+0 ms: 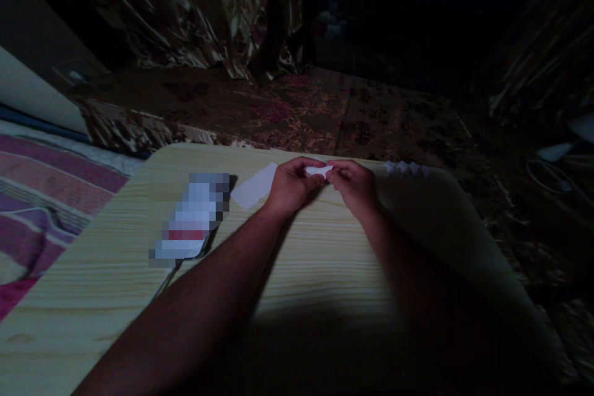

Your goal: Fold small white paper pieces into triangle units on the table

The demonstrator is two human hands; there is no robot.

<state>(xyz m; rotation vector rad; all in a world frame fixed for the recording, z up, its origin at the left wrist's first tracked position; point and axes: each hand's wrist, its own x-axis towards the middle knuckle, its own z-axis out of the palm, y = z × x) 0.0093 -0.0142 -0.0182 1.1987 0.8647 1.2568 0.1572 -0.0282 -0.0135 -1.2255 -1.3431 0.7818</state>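
Both of my hands meet near the far edge of a light wooden table (116, 297). My left hand (291, 187) and my right hand (353, 185) pinch a small white piece of paper (318, 170) between their fingertips, held just above the tabletop. A flat white paper slip (253, 185) lies on the table just left of my left hand. A row of small folded white paper pieces (408, 168) sits at the far edge, right of my right hand.
A blurred-out rectangular object (192, 219) lies on the table's left part, with a thin dark cord or tool under it. A striped cloth (41, 198) is at the left. Patterned carpet (325, 111) and shiny curtains lie beyond the table. The room is dim.
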